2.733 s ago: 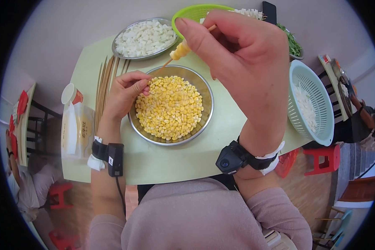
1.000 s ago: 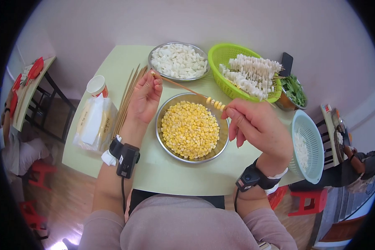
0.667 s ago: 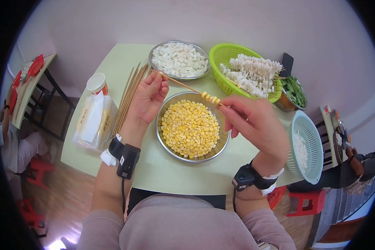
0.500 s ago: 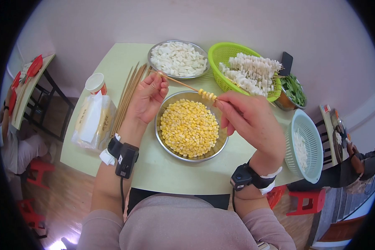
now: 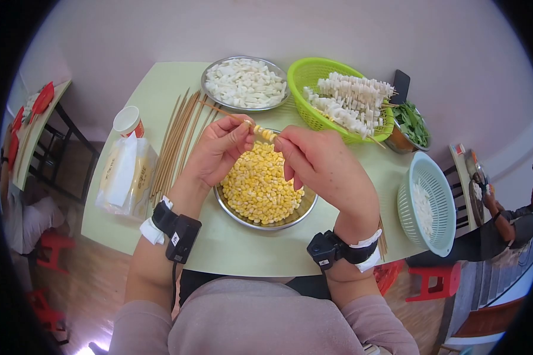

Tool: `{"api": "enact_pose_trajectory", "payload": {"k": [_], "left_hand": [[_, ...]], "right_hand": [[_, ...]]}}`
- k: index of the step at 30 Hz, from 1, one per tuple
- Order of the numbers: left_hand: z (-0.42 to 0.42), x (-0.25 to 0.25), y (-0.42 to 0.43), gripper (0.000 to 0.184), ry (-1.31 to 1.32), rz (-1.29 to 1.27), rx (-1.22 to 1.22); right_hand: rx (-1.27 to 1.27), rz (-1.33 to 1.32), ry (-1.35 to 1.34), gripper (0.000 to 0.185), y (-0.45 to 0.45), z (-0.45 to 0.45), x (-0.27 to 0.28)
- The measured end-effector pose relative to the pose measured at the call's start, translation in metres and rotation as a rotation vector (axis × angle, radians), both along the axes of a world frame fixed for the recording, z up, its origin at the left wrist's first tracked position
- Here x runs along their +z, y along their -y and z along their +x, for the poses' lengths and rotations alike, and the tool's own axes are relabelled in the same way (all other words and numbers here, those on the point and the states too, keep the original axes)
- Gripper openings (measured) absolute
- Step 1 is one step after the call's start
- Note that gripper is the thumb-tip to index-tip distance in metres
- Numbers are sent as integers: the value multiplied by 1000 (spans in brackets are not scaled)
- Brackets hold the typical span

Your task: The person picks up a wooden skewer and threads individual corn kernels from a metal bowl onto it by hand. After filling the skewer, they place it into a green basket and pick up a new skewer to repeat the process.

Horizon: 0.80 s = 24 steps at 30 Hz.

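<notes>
In my right hand (image 5: pixel 328 165), closed finger and thumb grip one end of a thin wooden skewer (image 5: pixel 218 109). A short row of yellow corn kernels (image 5: pixel 268 135) is threaded on it, right beside those fingertips. My left hand (image 5: pixel 222 151) pinches a corn kernel on the skewer, just left of that row; the skewer's bare end sticks out up and to the left past the fingers. Directly below both hands stands a metal bowl (image 5: pixel 307 211) heaped with loose corn kernels (image 5: pixel 260 192).
Bare skewers (image 5: pixel 175 145) lie left of the bowl, near wrapped tissues (image 5: pixel 127 177) and a paper cup (image 5: pixel 128 121). Behind are a metal plate (image 5: pixel 207 97) of white pieces and a green basket (image 5: pixel 299 89) of white-food skewers. A pale blue basket (image 5: pixel 405 207) stands right; other people sit at side tables.
My left hand has slid along the skewer from its far end towards the threaded kernels. My right hand has shifted left with the skewer, so the hands are closer together.
</notes>
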<state>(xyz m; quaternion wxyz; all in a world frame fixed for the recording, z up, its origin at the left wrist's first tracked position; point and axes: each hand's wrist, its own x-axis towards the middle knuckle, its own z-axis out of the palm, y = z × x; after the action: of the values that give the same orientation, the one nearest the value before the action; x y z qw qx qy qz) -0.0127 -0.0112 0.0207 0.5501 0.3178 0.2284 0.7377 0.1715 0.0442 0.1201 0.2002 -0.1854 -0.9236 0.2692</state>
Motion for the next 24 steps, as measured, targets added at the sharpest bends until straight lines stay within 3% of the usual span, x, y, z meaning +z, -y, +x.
{"api": "enact_pose_trajectory", "payload": {"k": [5,7,11,14,17,18,21,22,24], "left_hand": [[4,1,1,17,-11,-24,0],[2,0,0,17,-33,-40,18],[-2,-2,-1,17,-46,-41,38],[-5,0,-1,19,-79,-31,22],[-4,0,-4,22,-257,-101,77],[-6,-3,-5,22,-251,-121,58],[-6,-8,-9,19,-623,-242,188],[-4,-10,-9,19,-624,-247,176],[0,-14,-9,18,-1113,-249,291]], "right_hand": [[8,18,-9,17,-2,-3,-2],[-25,-88,-11,20,1,-4,0],[10,5,-49,18,-6,-8,-8],[-29,-117,-63,18,-9,-4,-5],[-131,-17,-92,13,-14,11,4],[-183,-90,-199,13,-12,15,10],[-273,-166,-405,13,-13,29,19],[-293,-156,-507,15,-13,34,22],[-325,-167,-515,17,-14,41,29]]}}
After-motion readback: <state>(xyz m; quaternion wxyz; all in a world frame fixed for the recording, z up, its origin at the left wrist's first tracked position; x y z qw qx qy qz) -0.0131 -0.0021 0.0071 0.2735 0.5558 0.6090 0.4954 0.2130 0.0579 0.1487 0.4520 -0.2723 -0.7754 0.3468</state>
